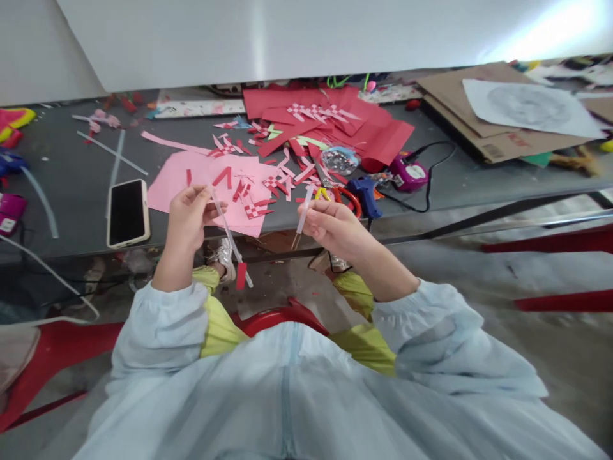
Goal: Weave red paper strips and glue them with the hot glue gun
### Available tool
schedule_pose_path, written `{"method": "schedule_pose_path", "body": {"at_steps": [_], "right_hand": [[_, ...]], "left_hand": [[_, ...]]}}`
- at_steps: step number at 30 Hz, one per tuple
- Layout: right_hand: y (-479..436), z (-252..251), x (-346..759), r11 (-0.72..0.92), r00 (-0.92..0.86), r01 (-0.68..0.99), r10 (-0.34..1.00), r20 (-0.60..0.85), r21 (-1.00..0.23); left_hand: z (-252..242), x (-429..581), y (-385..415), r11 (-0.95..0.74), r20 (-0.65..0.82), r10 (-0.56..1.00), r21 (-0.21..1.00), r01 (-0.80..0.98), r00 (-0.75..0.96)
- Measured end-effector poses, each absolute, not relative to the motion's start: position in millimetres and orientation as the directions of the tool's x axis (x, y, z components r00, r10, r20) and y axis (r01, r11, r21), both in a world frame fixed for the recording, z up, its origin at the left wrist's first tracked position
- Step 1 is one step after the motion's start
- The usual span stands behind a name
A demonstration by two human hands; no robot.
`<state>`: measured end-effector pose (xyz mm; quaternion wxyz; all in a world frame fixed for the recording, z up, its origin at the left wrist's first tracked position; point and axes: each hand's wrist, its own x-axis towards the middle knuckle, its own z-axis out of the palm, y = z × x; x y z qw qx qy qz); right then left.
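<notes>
Over the table's near edge, my left hand (189, 214) pinches the upper end of a long translucent glue stick (228, 233) that slants down toward my lap. A small red paper piece (241, 276) sits by its lower end; whether it is stuck there I cannot tell. Between the thumb and fingers of my right hand (335, 227) is a short translucent glue stick (304, 211), tilted nearly upright. Two thin metal prongs (295, 241) show just below that hand. Pink paper sheets (167, 179) with red and pink woven scraps (253, 207) lie beyond my hands.
A phone (128, 214) lies left of the pink paper. Right of the scraps are orange-handled scissors (352, 201), a blue glue gun (366, 197) and a purple box (409, 174) with a black cable. Red paper (335, 121) and cardboard (460, 124) lie farther back.
</notes>
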<state>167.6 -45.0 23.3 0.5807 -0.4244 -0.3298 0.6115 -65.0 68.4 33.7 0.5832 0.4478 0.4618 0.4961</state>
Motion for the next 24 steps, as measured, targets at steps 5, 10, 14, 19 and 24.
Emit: {"method": "schedule_pose_path", "body": {"at_steps": [5, 10, 14, 19, 24], "right_hand": [[-40.8, 27.6, 172.3, -0.086, 0.042, -0.436, 0.992, -0.115, -0.896], [-33.6, 30.8, 170.8, -0.099, 0.03, -0.441, 0.992, -0.125, -0.892], [-29.0, 34.8, 166.2, -0.095, 0.035, -0.462, 0.992, -0.125, -0.882], [-27.2, 37.3, 164.8, -0.071, 0.037, -0.469, 0.994, -0.1, -0.88], [-26.6, 37.1, 165.6, -0.068, 0.074, -0.472, 0.99, -0.117, -0.879]], "left_hand": [[68.3, -85.6, 101.6, 0.078, -0.087, 0.993, 0.991, -0.109, -0.084], [101.3, -110.7, 149.1, 0.041, -0.053, 0.978, 0.997, -0.059, -0.202], [117.6, -135.8, 187.5, 0.073, -0.08, 0.96, 0.997, -0.036, -0.268], [109.6, -154.2, 226.4, 0.161, -0.179, 0.924, 0.984, -0.081, -0.338], [83.1, -142.4, 251.1, 0.157, -0.227, 0.885, 0.968, -0.198, -0.407]]}}
